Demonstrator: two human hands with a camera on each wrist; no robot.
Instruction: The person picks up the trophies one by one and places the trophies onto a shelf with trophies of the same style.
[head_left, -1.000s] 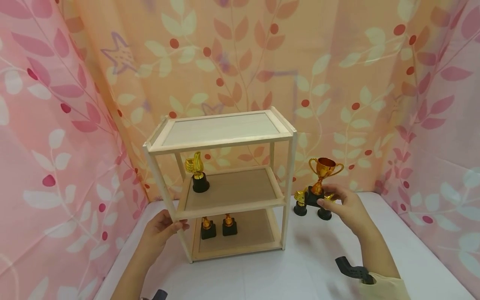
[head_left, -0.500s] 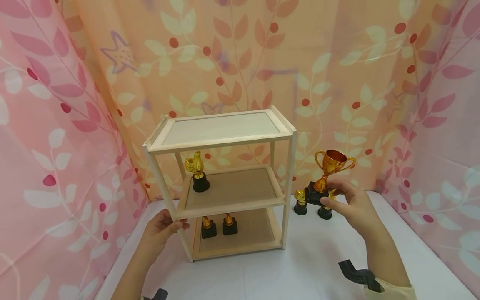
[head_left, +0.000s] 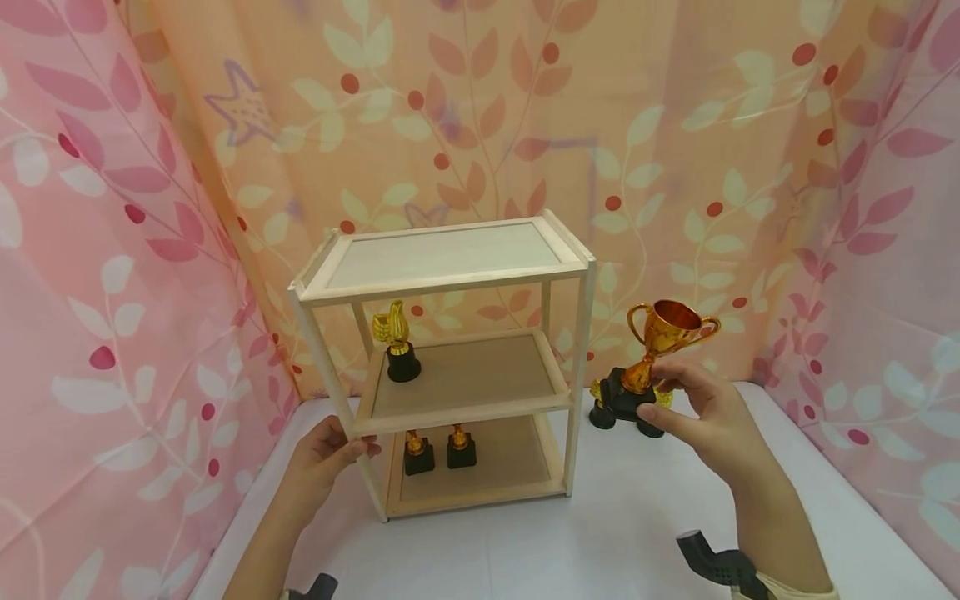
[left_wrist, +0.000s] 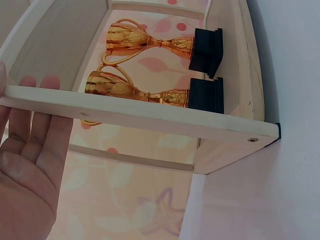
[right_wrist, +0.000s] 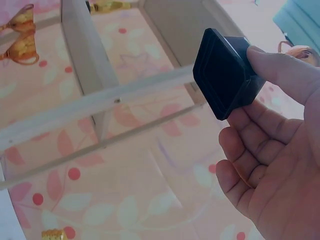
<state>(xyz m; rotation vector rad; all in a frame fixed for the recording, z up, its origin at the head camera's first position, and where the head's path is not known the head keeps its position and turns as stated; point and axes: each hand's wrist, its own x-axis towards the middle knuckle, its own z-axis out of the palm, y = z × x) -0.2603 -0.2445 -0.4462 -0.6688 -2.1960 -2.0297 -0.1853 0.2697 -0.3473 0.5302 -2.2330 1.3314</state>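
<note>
My right hand (head_left: 712,421) pinches a gold trophy cup (head_left: 667,333) at its square black base, with the cup leaning to the right. In the right wrist view the underside of that base (right_wrist: 220,75) faces the camera, between thumb and fingers. My left hand (head_left: 318,467) grips the front left post (left_wrist: 150,115) of a small wooden shelf (head_left: 465,415), fingers wrapped behind it. On the middle shelf, at the left, stands a gold thumbs-up trophy (head_left: 397,346). Two gold trophy cups (left_wrist: 125,40) stand side by side on the bottom shelf, their tops hidden in the head view.
Behind the held cup, two small gold trophies with round black bases (head_left: 602,417) stand on the white table (head_left: 525,550), partly hidden by the cup and hand. Flowered curtains (head_left: 487,108) hang behind and at both sides. The shelf's top board (head_left: 442,254) is at the upper centre.
My right hand has moved a little right, and the trophy cup has tilted further to the right. My left hand stays on the post; the shelf and its trophies have not moved.
</note>
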